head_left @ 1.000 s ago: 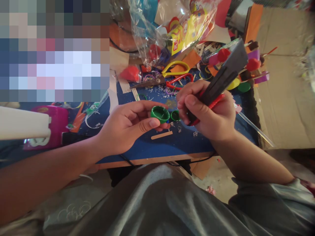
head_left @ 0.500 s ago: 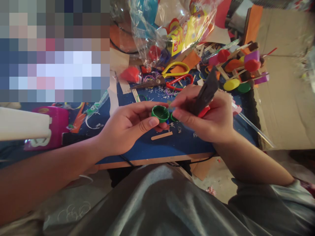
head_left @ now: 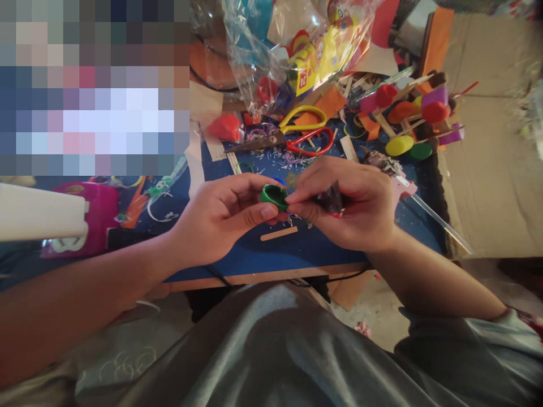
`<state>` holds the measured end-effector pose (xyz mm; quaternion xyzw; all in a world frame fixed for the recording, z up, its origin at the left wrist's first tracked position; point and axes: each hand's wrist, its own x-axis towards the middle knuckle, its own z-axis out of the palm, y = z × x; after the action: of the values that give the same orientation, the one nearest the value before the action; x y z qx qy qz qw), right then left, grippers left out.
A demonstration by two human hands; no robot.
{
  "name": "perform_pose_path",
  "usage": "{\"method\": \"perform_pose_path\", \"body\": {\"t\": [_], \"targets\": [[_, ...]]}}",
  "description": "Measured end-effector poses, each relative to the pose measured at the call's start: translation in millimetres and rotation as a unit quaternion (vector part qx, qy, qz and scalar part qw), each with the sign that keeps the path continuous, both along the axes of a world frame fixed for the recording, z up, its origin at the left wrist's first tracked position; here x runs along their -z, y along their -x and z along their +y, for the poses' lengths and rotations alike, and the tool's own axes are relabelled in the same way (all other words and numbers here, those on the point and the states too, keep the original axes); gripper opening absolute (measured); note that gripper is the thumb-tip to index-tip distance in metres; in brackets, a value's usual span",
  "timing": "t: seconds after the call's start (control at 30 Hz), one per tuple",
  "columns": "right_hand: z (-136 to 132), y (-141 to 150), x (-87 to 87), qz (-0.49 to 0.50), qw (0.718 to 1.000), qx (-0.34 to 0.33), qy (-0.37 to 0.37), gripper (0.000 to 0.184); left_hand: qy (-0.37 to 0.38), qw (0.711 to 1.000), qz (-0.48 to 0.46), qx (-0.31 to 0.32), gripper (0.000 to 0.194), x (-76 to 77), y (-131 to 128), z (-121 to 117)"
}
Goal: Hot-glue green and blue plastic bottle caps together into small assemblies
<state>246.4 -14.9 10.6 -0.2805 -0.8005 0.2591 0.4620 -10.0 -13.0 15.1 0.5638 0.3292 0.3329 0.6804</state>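
Above the blue tabletop (head_left: 237,243), my left hand (head_left: 224,217) holds a small green plastic cup (head_left: 268,196) between thumb and fingers, its hollow side turned up toward me. The thumb and forefinger of my right hand (head_left: 356,203) meet at the cup's right rim. Tucked in that same hand is a black tool (head_left: 331,198) with a bit of red under it; it points toward me, so its kind is unclear. Something blue (head_left: 280,181) shows just behind the cup, partly hidden by the fingers. Below the hands lies a wooden craft stick (head_left: 279,233).
Scissors (head_left: 275,140) with yellow and red handles lie beyond my hands, among paper shreds. Behind them is a clear plastic bag (head_left: 241,62). A colourful stick-and-cap construction (head_left: 416,113) stands at the right, beside cardboard (head_left: 487,186). A pink-and-white device (head_left: 99,215) sits at the left.
My right hand has moved left so its fingertips reach the cup's rim. The black tool has swung from standing upright to pointing toward me. The cup has tilted slightly to the right.
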Motion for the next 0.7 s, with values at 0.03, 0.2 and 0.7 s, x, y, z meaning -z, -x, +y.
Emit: {"method": "perform_pose_path", "body": {"t": [0.03, 0.2, 0.7], "targets": [[-0.7, -0.4, -0.8, -0.008, 1.0, 0.006, -0.014, 0.018, 0.005, 1.0, 0.006, -0.01, 0.039, -0.1, -0.1, 0.3], [-3.3, 0.2, -2.1, -0.026, 0.998, 0.043, -0.038, 0.022, 0.008, 0.998, 0.032, -0.044, 0.045, -1.0, -1.0, -0.5], [-2.3, 6.9, 7.4, 0.047, 0.995, 0.085, 0.029, 0.024, -0.035, 0.999, 0.006, -0.015, 0.037, -1.6, 0.6, -5.6]]}}
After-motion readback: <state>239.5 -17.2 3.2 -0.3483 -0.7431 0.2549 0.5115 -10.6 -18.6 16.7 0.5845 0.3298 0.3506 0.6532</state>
